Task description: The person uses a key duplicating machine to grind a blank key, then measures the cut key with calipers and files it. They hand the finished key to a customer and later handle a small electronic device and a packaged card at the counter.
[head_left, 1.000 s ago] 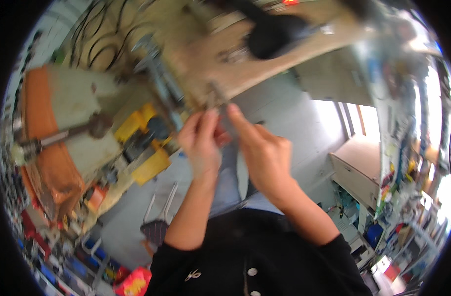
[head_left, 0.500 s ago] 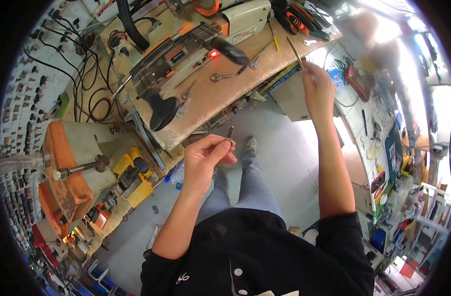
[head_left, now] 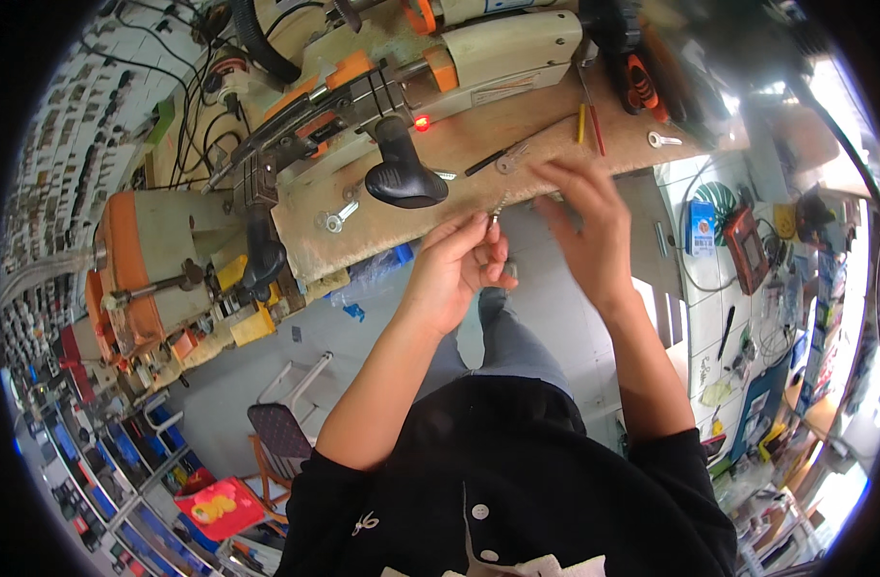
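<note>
Hands: two, both bare, raised in front of the person at the near edge of one worn, tan surface (head_left: 363, 240)
Left grip: the left hand (head_left: 450, 274) has thumb and forefinger pinched together, clamped on one small metal piece (head_left: 495, 219); the other fingers curl loosely beneath
Small metal piece: one; its thin end points up and away from the person, just short of the right hand's fingers as I see it
Right grip: the right hand (head_left: 596, 236) is spread, thumb well apart from the fingers; the fingertips are blurred, and I cannot tell whether they touch the surface
Machine on the surface: one directly ahead, with one lit red lamp (head_left: 422, 123); two black handles, a near one (head_left: 406, 178) and a left one (head_left: 263, 264)
Slim sticks: two, side by side beyond the right hand; one yellow (head_left: 581, 123), one red (head_left: 595, 132)
Loose silver key: one by itself (head_left: 663, 140) toward the right end; more small metal bits lie left of the near handle, overlapping too much to count
Chair: one (head_left: 281, 430), behind the left forearm, on the floor
</note>
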`<action>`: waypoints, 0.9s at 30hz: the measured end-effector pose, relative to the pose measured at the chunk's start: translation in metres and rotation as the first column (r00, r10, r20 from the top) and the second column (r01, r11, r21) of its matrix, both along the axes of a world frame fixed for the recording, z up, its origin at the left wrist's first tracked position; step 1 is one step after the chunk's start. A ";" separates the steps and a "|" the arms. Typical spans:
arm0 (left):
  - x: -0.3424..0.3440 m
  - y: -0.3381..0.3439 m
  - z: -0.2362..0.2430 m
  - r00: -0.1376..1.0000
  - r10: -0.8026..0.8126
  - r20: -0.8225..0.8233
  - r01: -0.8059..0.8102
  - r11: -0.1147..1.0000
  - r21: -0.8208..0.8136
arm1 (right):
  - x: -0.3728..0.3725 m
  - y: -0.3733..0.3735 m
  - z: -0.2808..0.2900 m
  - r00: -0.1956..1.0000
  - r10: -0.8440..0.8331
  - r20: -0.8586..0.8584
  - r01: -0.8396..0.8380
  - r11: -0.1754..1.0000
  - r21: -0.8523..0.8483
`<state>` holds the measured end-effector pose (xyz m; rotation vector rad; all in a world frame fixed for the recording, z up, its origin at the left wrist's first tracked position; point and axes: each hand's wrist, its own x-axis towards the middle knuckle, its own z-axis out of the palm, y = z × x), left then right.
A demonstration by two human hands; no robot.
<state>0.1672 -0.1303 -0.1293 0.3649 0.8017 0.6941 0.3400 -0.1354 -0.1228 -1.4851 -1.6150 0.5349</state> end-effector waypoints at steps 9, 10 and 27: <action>0.022 -0.026 0.003 0.962 -0.037 -0.269 0.084 0.983 0.164 | 0.018 -0.011 0.015 0.938 0.185 -0.293 -0.280 0.903 -0.326; 0.025 -0.031 0.004 0.910 0.060 -0.410 0.080 0.945 0.317 | 0.019 -0.009 0.016 0.931 0.186 -0.314 -0.296 0.889 -0.350; 0.014 -0.010 0.000 0.752 0.432 -0.498 -0.162 0.853 0.496 | 0.005 0.025 -0.036 0.854 0.250 0.456 -0.382 0.896 0.225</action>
